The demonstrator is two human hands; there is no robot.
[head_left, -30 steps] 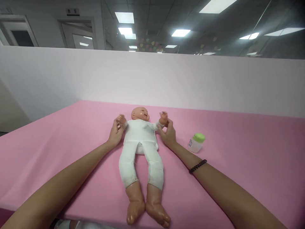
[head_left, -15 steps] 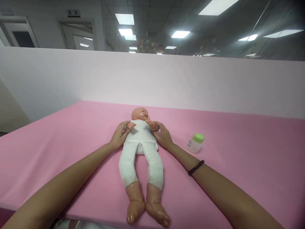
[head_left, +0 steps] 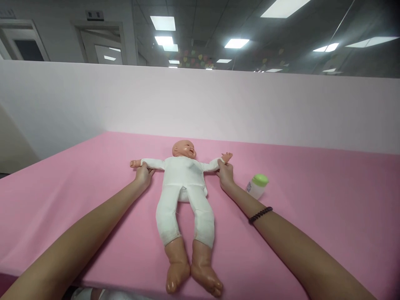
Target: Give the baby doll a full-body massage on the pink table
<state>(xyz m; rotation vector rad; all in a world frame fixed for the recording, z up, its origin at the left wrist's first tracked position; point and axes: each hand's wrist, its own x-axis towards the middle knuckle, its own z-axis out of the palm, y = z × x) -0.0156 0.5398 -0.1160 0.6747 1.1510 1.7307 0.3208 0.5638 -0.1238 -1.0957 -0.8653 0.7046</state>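
Note:
A baby doll (head_left: pixel 185 183) in a white suit lies on its back on the pink table (head_left: pixel 93 183), head away from me, bare feet toward me. Its two arms are stretched straight out to the sides. My left hand (head_left: pixel 143 174) is closed on the doll's left-side wrist. My right hand (head_left: pixel 225 174) is closed on the doll's other wrist; a dark bead bracelet sits on that forearm.
A small clear bottle with a green cap (head_left: pixel 257 185) lies on the table just right of my right wrist. A pale partition wall (head_left: pixel 200 104) runs along the table's far edge. The table's near edge is below the doll's feet.
The doll's arms, folded over its chest half a second ago, are now spread wide. Both my hands moved outward with the wrists in them.

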